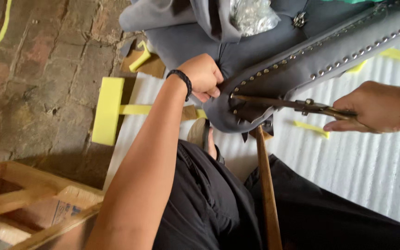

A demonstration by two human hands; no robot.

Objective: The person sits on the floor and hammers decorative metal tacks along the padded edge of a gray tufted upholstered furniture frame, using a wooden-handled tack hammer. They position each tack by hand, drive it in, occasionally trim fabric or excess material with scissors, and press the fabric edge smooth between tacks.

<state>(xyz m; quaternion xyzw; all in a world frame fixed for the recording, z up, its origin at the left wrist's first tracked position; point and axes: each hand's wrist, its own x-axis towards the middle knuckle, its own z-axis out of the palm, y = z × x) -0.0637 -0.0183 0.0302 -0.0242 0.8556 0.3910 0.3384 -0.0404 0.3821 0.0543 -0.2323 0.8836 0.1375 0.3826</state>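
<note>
Left: left hand (pixel 203 76) pinches fabric (pixel 237 55) beside the trim (pixel 302 60); right hand (pixel 378 107) clamps pliers (pixel 297 104), long axis pointing toward it.

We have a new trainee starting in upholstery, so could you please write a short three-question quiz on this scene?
1. True or false: the right hand holds a long metal tool whose tip meets the grey upholstered piece.
2. What does the left hand grip? A) yellow foam B) grey fabric C) a wooden frame
3. What runs in rows along the padded edge?

Key: 1 true. 2 B. 3 Metal studs.
</note>
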